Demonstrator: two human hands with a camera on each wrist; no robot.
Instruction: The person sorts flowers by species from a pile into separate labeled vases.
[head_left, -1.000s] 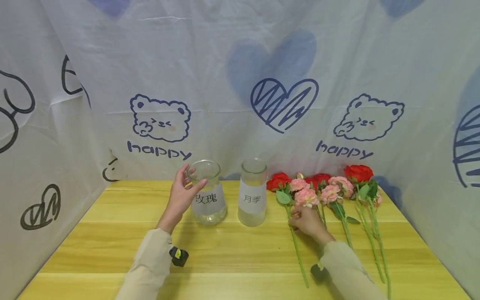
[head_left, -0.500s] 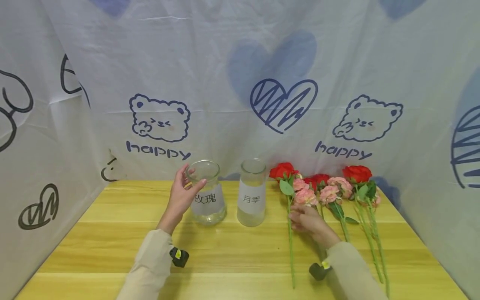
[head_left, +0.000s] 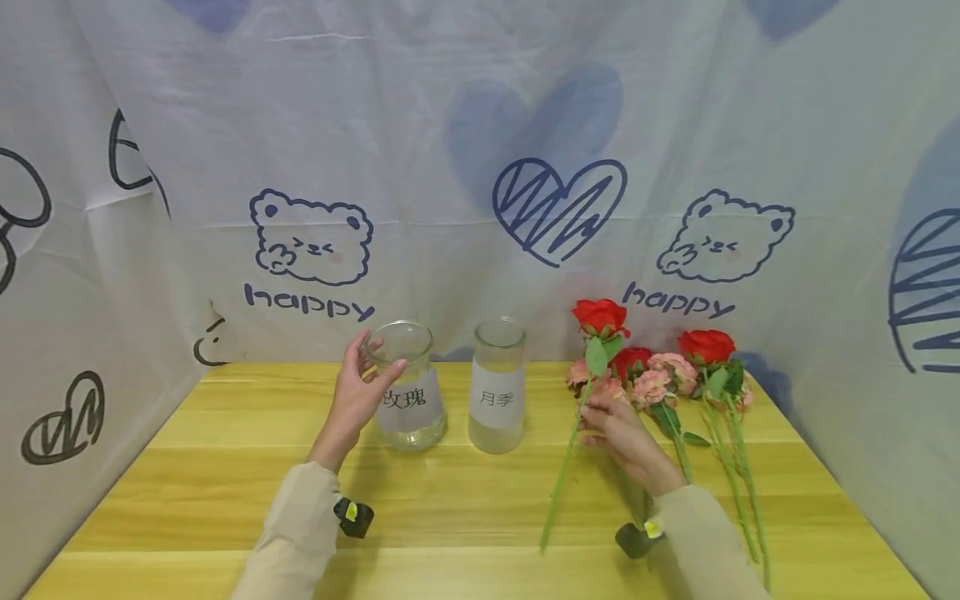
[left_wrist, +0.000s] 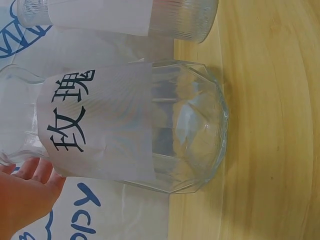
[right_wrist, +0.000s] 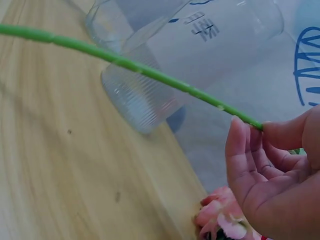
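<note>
With thumb and fingers, my left hand holds the neck of a clear glass vase, which stands upright on the table. A white paper label reading 玫瑰 covers its front. Thumb and fingertips of my right hand pinch the green stem of a red rose, whose bloom is up and whose stem slants down to the left. Beside the held vase, a narrower ribbed glass vase labelled 月季 stands upright. It is apart from both hands.
Several pink flowers and further red roses lie right of the right hand, stems toward the table's front. A printed white curtain hangs behind the yellow wooden table and along both sides.
The red rose has come up off the table in my right hand. Its bloom has risen and moved right, while the stem's lower end has swung left. My left hand stays on the vase.
</note>
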